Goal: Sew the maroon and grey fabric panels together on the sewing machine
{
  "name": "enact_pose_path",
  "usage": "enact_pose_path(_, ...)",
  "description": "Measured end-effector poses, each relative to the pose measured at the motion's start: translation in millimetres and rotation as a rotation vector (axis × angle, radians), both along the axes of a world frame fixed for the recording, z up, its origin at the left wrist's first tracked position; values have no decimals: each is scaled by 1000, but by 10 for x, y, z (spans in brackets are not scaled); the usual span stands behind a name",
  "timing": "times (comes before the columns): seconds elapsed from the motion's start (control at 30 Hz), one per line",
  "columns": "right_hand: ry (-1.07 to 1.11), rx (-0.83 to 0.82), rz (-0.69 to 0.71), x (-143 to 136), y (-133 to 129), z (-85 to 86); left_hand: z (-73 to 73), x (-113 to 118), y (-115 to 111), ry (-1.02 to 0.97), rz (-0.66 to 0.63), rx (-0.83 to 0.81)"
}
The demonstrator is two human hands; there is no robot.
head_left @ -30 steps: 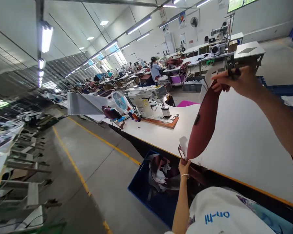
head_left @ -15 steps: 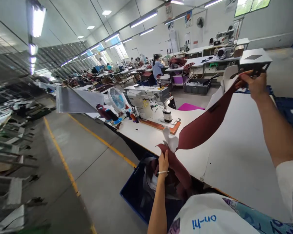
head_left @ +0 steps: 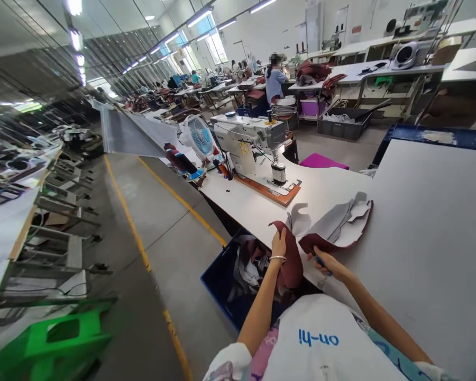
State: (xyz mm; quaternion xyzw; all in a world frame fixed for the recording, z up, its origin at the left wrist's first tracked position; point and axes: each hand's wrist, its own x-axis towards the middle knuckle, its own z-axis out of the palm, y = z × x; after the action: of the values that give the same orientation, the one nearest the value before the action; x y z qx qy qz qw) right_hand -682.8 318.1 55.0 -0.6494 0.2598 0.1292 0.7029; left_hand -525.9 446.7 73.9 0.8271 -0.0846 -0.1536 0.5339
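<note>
My left hand (head_left: pixel 278 244) is closed on a maroon fabric piece (head_left: pixel 291 262) that hangs at the front edge of the white table (head_left: pixel 412 248). My right hand (head_left: pixel 328 264) is closed around a small dark tool (head_left: pixel 320 259), perhaps scissors, beside the near end of a second maroon piece (head_left: pixel 325 244). That second piece lies on the table with its pale grey backing (head_left: pixel 335 217) facing up. A pale flap (head_left: pixel 300 218) stands between the two pieces. Whether the right fingers also touch the fabric is unclear.
A sewing machine (head_left: pixel 246 140) on an orange-edged base stands beyond the hands, with a fan (head_left: pixel 198 132) and thread cones (head_left: pixel 180 159) to its left. Below the table edge sits a blue bin (head_left: pixel 218 286) holding fabric. A green stool (head_left: pixel 55 338) is at lower left; a person (head_left: pixel 275 82) sits farther back.
My right hand has come down and left from the raised far end of the fabric to near my left hand. The stretched maroon piece now lies on the table, backing up.
</note>
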Motion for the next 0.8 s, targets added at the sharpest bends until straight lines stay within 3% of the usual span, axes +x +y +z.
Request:
enact_pose_path(0.07, -24, 305, -2, 185, 156, -132, 15, 47, 63, -14, 1, 8)
enact_pose_path(0.23, -16, 495, 37, 474, 186, -149, 31, 80, 195, -30, 25, -15)
enact_pose_path(0.37, 86, 972, 33, 622, 152, -166, 15, 63, 260, -18, 63, -61)
enact_pose_path(0.43, 103, 1126, 2, 692, 137, -176, 11, 63, 280, -17, 81, -76)
enact_pose_path(0.6, 119, 1163, 20, 820, 134, -140, 31, 89, 311, -8, 111, -79)
enact_pose_path(0.8, 62, 1089, -35, 932, 182, -56, 112, 70, 334, 17, 122, -70)
